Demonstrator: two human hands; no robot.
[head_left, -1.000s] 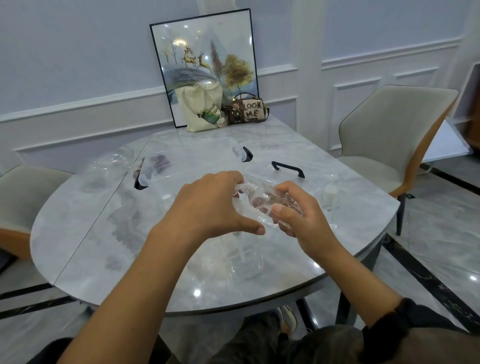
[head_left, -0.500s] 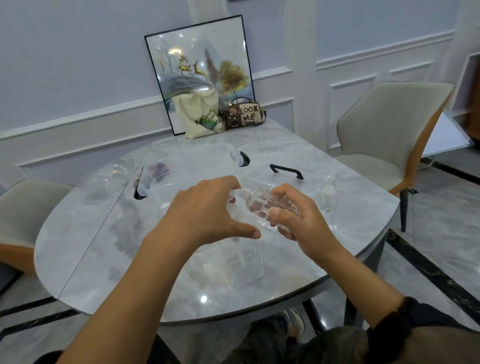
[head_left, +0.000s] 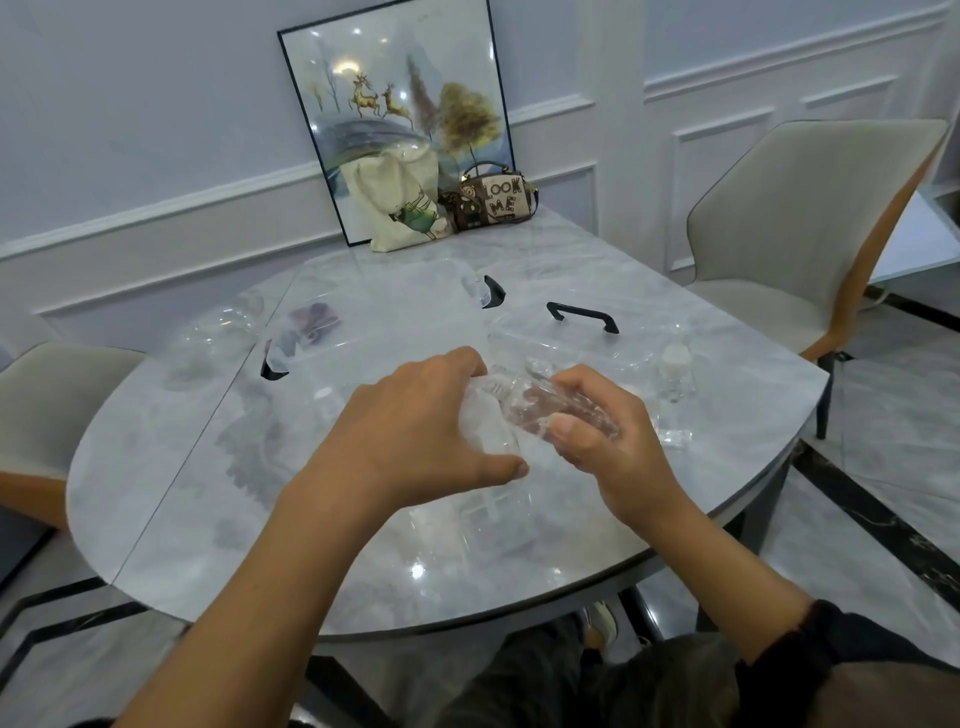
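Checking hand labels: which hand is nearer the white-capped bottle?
Right. The right hand is just left of the white-capped bottle; the left hand is farther left.

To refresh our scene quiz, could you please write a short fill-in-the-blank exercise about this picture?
1. The right hand and the left hand hold a clear bottle above the ____.
2. The handbag reads LOOK ____.
3. The cloth bag stands in front of a framed picture showing two golden ____.

Missing words: table; ME; deer.
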